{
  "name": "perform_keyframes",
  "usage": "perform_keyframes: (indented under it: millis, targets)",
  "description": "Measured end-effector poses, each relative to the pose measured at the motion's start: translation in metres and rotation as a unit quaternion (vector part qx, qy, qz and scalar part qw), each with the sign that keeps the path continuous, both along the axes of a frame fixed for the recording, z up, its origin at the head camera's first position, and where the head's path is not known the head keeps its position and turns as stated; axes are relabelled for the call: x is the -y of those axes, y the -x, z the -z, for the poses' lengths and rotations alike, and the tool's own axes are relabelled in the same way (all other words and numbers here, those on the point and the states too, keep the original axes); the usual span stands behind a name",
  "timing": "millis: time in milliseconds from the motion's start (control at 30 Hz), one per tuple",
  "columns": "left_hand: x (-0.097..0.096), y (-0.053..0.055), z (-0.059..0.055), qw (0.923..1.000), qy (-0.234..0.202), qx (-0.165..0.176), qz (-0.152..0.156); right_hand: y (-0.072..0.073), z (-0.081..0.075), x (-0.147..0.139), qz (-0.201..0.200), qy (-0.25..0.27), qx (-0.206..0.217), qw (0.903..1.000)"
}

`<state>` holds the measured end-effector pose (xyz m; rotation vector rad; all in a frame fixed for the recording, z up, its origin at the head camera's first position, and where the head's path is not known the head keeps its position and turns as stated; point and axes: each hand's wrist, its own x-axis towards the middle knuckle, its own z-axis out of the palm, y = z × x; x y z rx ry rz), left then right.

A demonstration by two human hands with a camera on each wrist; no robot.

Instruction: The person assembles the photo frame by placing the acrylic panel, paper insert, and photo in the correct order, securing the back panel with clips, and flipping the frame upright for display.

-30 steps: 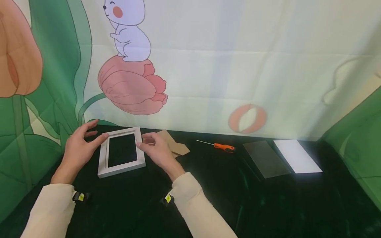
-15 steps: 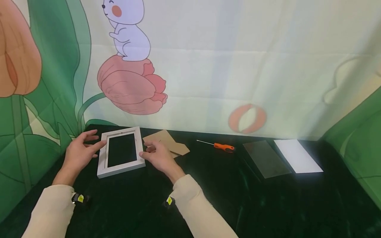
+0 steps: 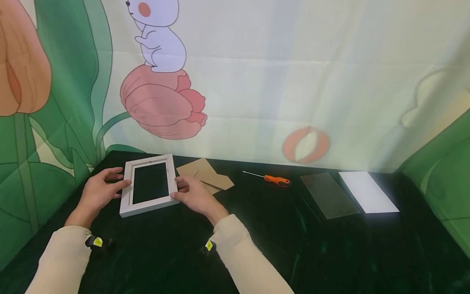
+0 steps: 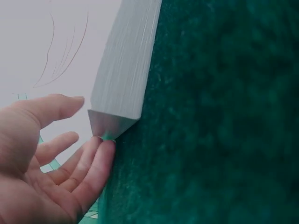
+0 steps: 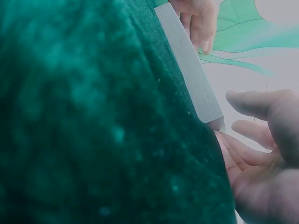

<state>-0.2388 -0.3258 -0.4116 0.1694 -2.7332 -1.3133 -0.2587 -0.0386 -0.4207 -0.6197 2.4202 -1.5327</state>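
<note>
White frame (image 3: 150, 205) sits in the lower left of the head view, between my two hands. My left hand (image 3: 97, 191) is relaxed, gripping nothing, its lower fingertips meeting the frame's edge, its thumb lifted clear in the left wrist view. My right hand (image 3: 196, 196) is equally loose at the opposite edge, thumb apart; its fingertips are partly hidden at the corner. Both forearms reach forward, their pale sleeves (image 3: 249, 257) cut off by the bottom of the frame of view. Beyond, my right hand partly covers some brown cardboard (image 3: 207, 171). An orange screwdriver (image 3: 276, 180) lies right of centre; farther right, a hard-to-see transparent sheet (image 3: 330, 196) and a white sheet (image 3: 368, 192).
</note>
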Motion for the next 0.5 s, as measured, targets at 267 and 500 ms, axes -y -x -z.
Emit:
perform_keyframes:
  millis: [267, 500]
  targets:
    - [0.0068, 0.0010, 0.0043, 0.9994, 0.009, 0.027, 0.021, 0.0006, 0.0012, 0.0032, 0.008, -0.004, 0.002, 1.0000]
    - [0.0070, 0.0003, 0.0048, 0.9983, 0.005, 0.044, 0.038, -0.0009, 0.0023, 0.0052, 0.010, -0.015, -0.005, 0.9998]
